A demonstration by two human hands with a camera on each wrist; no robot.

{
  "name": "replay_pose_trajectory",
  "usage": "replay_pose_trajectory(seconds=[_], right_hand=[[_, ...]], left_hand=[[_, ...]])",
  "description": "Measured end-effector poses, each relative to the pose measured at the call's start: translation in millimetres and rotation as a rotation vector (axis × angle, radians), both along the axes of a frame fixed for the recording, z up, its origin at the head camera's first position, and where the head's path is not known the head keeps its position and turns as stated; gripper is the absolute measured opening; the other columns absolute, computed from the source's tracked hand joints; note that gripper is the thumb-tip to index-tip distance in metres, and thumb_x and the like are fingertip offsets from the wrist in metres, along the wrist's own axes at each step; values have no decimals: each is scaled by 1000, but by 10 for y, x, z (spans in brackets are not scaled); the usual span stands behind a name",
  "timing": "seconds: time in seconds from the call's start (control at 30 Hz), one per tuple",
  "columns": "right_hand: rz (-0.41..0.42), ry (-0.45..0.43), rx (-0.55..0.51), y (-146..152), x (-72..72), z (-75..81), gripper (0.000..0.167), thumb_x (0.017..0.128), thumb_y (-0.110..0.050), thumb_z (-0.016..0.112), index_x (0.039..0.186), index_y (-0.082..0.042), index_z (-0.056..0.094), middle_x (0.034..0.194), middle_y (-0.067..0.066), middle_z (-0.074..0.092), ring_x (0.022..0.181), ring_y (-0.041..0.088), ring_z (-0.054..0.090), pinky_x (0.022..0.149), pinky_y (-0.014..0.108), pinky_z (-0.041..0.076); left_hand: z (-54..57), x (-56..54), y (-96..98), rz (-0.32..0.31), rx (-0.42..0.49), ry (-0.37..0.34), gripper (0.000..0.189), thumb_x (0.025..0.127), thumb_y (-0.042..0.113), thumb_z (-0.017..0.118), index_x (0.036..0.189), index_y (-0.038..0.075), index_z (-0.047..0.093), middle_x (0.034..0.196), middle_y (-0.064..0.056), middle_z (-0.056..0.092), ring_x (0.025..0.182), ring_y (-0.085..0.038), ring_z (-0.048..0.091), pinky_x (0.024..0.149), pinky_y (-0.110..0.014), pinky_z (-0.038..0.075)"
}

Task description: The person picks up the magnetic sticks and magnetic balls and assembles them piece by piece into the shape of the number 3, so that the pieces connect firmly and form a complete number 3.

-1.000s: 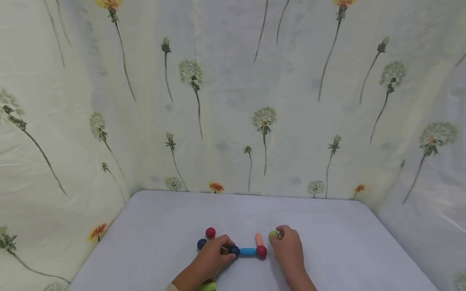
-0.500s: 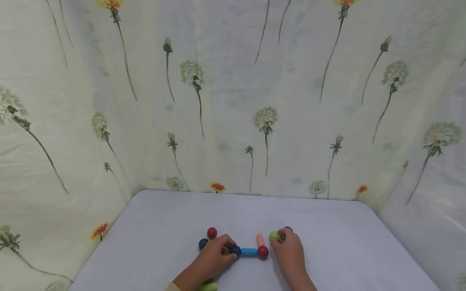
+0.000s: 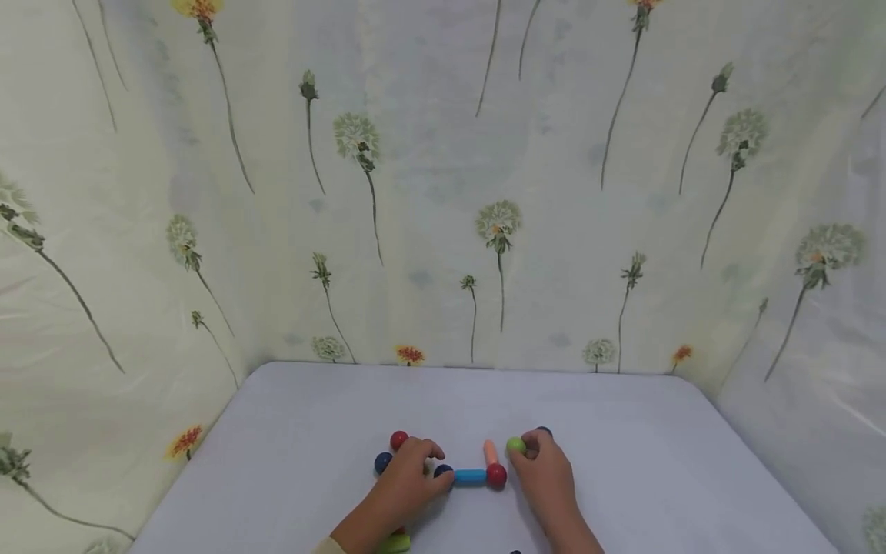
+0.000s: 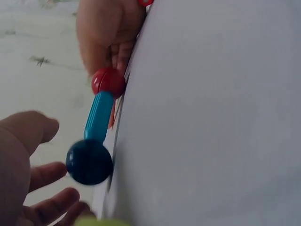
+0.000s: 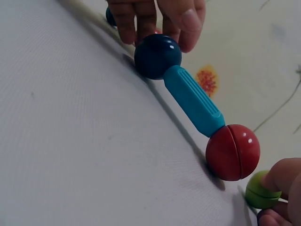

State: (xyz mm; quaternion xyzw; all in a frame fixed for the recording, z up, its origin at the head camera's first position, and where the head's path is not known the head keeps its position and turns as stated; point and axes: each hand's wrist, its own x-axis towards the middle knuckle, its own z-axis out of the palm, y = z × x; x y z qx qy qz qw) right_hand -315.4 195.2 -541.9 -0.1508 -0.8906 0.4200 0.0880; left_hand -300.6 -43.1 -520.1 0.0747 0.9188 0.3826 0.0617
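Observation:
A blue stick (image 3: 471, 477) joins a dark blue ball (image 5: 157, 56) to a red ball (image 3: 496, 475). From the red ball, an orange stick (image 3: 490, 452) points toward the back. My left hand (image 3: 407, 481) is around the dark blue ball with thumb and fingers spread; in the left wrist view the thumb stands apart from it, and a fingertip is at its edge. To the right of the orange stick, my right hand (image 3: 547, 469) pinches a light green ball (image 3: 516, 445) between thumb and fingers. The right wrist view shows this green ball (image 5: 262, 189) just past the red ball.
Left of my left hand lie another red ball (image 3: 399, 440) and another dark blue ball (image 3: 383, 462). A yellow-green piece (image 3: 394, 543) shows below the left forearm. Behind my right hand a dark ball (image 3: 544, 432) peeks out. A flowered curtain (image 3: 443, 192) stands along the white table's back edge.
My left hand's fingers have loosened from the dark blue ball and spread apart. My right hand still pinches the green ball, which has turned slightly.

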Motion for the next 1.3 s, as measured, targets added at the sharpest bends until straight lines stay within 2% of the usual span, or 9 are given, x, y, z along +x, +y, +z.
replay_pose_trajectory(seconds=[0.1,0.2,0.43,0.6,0.77,0.93,1.13,1.3], right_hand=[[10,2,-4,10,-12,11,37,94,-25,74,122,-3,65,110,13,69,103,27,63,90,50,57],[13,0,-4,16,-24,3,37,94,-26,74,122,-4,65,109,13,69,103,28,64,90,50,57],[19,-20,-34,15,-1,4,42,94,-30,73,126,-5,64,116,13,69,107,28,63,92,50,56],[24,-20,-29,30,7,0,42,95,-30,73,126,-4,64,116,14,69,106,28,62,91,50,56],[21,-7,-26,30,10,7,39,94,-29,75,123,-5,64,113,13,69,104,27,63,89,48,56],[18,-5,-21,30,3,19,38,94,-29,75,122,-5,65,112,12,69,104,26,64,88,47,56],[18,5,-13,52,-15,15,36,93,-27,74,120,-6,65,110,10,70,103,25,63,88,46,55],[36,-15,-44,34,-21,34,35,93,-27,75,120,-6,65,110,10,70,102,24,64,85,42,57]], left_hand=[[50,-22,99,11,-82,38,36,87,45,84,110,20,71,109,1,61,103,-18,56,93,-44,59],[74,-55,218,-24,-172,57,39,87,47,83,111,18,74,106,1,64,104,-19,57,95,-47,58],[61,-117,478,-107,-345,43,46,87,58,79,107,16,79,91,2,64,88,-19,54,80,-43,53],[19,-141,593,-138,-400,72,43,88,59,77,98,17,82,78,6,63,77,-15,54,77,-41,50],[-7,-142,614,-138,-384,99,32,87,50,82,95,19,82,80,6,59,79,-14,54,81,-42,51],[-29,-160,610,-140,-309,100,23,87,41,85,100,22,84,87,7,63,86,-14,61,86,-45,52],[-71,-200,623,-158,-255,112,22,88,38,85,105,25,84,93,9,71,96,-16,67,92,-48,52],[-83,-198,612,-154,-250,101,21,87,36,85,105,24,84,92,9,71,96,-15,67,91,-49,51]])
